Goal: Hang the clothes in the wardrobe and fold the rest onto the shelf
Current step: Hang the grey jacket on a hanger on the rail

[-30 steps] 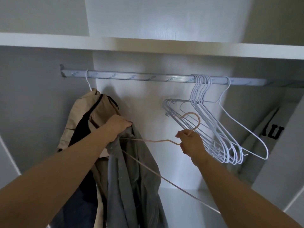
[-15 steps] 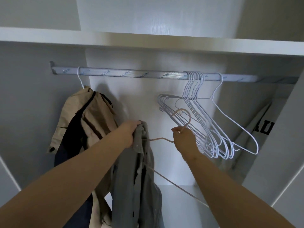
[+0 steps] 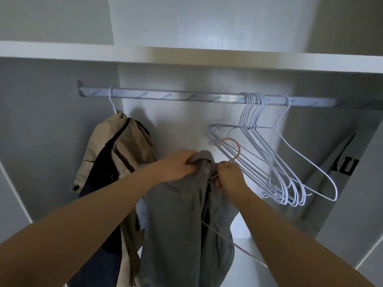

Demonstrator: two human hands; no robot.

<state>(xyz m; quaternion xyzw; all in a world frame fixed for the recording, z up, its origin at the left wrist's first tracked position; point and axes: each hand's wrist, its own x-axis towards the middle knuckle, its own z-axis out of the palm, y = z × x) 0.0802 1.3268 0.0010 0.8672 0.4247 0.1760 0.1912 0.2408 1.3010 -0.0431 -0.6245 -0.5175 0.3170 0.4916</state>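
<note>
A grey shirt (image 3: 182,220) hangs in front of me, below the rail. My left hand (image 3: 178,164) grips its collar from the left. My right hand (image 3: 228,179) grips the neck of a beige hanger (image 3: 234,148), whose hook sticks up above my fist while its arms run down inside the shirt. The metal rail (image 3: 186,97) spans the wardrobe above both hands. A tan jacket (image 3: 116,150) with a dark lining hangs on a white hanger at the rail's left end.
Several white wire hangers (image 3: 269,162) hang bare on the right half of the rail. A grey garment with black letters (image 3: 335,183) leans in the right corner. A white shelf (image 3: 186,54) runs above the rail, and the wardrobe floor (image 3: 244,262) lies below.
My hands have come together: the left one pulled the shirt's collar rightward up to the hanger's neck, and the hanger's arm has gone inside the shirt. The view shifted slightly.
</note>
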